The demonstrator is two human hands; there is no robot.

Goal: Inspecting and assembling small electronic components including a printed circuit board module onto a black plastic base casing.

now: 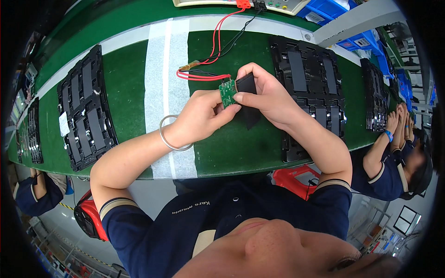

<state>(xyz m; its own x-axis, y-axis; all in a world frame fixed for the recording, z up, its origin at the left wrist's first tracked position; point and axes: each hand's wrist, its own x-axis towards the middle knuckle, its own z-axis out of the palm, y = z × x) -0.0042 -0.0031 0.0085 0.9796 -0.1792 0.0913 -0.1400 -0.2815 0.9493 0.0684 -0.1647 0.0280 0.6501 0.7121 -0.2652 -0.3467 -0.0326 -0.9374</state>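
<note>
A small green circuit board (227,94) sits between my two hands over the green bench. Thick red wires (201,78) run to its upper edge, with dark wires beside them. My left hand (200,115) pinches the board from its left side, fingers closed on it. My right hand (273,102) is wrapped round a flat black rectangular piece (246,90) just right of the board, and its thumb tip touches the board's edge. Whether the black piece is joined to the board cannot be seen. A metal bangle (163,132) circles my left wrist.
Black moulded trays with flat dark pieces stand left (85,109) and right (296,69). Red and black leads climb to a light-coloured instrument (282,6) at the back. A whitish strip (169,55) crosses the green bench (127,92). Co-workers sit at both sides.
</note>
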